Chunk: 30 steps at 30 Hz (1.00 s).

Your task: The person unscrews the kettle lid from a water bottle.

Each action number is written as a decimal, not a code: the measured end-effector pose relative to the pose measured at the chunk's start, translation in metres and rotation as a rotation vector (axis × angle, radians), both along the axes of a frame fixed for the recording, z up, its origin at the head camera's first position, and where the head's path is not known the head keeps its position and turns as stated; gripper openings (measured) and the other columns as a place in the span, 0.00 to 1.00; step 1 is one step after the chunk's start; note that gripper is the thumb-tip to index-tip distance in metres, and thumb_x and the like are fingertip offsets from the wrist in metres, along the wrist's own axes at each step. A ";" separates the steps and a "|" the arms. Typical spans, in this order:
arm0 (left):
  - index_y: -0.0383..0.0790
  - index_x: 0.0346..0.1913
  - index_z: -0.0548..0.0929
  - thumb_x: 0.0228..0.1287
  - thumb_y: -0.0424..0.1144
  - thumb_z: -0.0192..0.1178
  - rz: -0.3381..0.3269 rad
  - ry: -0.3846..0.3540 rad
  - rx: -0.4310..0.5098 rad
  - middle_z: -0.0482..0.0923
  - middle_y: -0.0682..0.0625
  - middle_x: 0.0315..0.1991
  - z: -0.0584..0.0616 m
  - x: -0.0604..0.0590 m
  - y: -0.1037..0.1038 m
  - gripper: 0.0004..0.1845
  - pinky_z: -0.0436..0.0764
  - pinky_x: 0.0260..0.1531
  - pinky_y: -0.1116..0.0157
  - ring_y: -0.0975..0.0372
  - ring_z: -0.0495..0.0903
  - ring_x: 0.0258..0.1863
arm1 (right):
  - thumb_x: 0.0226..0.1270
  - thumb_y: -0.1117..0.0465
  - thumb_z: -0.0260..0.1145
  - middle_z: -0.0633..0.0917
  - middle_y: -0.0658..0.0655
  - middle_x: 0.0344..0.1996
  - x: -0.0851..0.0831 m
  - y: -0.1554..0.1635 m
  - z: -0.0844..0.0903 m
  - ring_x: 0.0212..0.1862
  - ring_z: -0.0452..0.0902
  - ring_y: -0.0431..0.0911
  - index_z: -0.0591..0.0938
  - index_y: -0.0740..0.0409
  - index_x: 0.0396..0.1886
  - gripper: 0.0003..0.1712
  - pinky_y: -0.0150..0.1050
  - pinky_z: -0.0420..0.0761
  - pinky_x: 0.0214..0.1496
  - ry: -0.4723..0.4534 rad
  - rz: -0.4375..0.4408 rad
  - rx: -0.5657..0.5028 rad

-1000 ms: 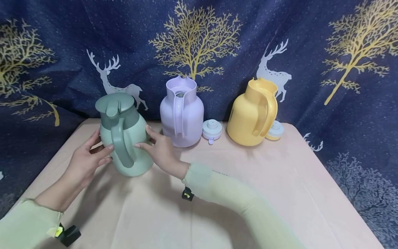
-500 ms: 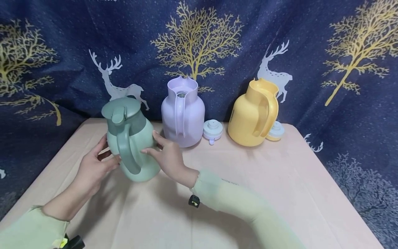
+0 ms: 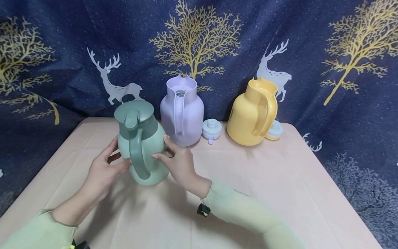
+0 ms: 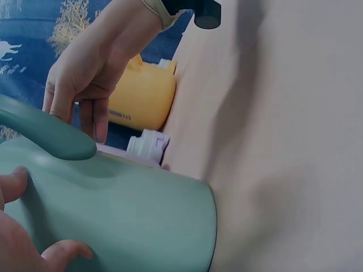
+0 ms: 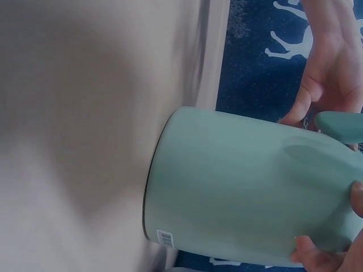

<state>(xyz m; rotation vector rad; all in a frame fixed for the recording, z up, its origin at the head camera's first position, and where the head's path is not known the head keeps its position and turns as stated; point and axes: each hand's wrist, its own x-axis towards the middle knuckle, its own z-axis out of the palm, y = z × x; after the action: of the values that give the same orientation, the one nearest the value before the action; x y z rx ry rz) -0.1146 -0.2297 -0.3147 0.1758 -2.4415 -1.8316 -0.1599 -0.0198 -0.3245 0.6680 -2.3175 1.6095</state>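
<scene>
A green thermos jug (image 3: 153, 143) with a darker green lid (image 3: 138, 108) is held between my two hands at the left middle of the head view. It leans slightly, its handle (image 3: 136, 154) turned toward me. My left hand (image 3: 102, 173) grips the left side of the body. On the opposite side, my right hand (image 3: 183, 167) holds it with curled fingers and thumb. A barcode sticker (image 5: 165, 238) shows near the jug's base in the right wrist view. Whether the base touches the table cannot be told for certain.
Behind stand a lidless purple jug (image 3: 192, 119) and a lidless yellow jug (image 3: 240, 119). A pale stopper lid (image 3: 212, 128) sits beside the purple one, and another lid (image 3: 275, 130) beside the yellow one. A dark patterned cloth (image 3: 217, 34) hangs behind the table (image 3: 264, 186).
Both hands have moved the green jug to the right and a little toward me, holding it throughout. The purple and yellow jugs and the loose lids have stayed in place.
</scene>
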 end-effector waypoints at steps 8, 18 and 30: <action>0.52 0.79 0.47 0.62 0.31 0.63 -0.030 -0.010 -0.059 0.52 0.41 0.78 0.006 0.006 0.014 0.48 0.75 0.42 0.83 0.56 0.62 0.66 | 0.55 0.61 0.76 0.77 0.66 0.62 0.009 0.015 0.000 0.54 0.84 0.54 0.73 0.68 0.64 0.38 0.31 0.85 0.45 0.029 0.004 -0.006; 0.48 0.79 0.47 0.61 0.32 0.66 -0.079 0.000 -0.054 0.49 0.40 0.79 0.014 0.007 0.037 0.49 0.71 0.44 0.84 0.45 0.61 0.71 | 0.56 0.65 0.74 0.76 0.70 0.61 0.019 0.037 -0.002 0.52 0.85 0.57 0.71 0.73 0.64 0.37 0.30 0.86 0.37 0.124 0.009 -0.025; 0.45 0.79 0.48 0.60 0.34 0.68 -0.080 -0.040 -0.085 0.56 0.39 0.75 0.013 0.015 0.058 0.50 0.73 0.62 0.61 0.45 0.64 0.70 | 0.55 0.68 0.74 0.75 0.71 0.61 0.033 0.062 -0.005 0.54 0.82 0.59 0.71 0.73 0.64 0.38 0.30 0.86 0.37 0.118 0.003 -0.030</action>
<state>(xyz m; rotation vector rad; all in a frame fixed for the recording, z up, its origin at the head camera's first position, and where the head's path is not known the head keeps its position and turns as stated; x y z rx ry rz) -0.0993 -0.1714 -0.3013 0.1120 -2.5838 -1.7674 -0.1271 0.0420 -0.3299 0.7393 -2.2056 1.5596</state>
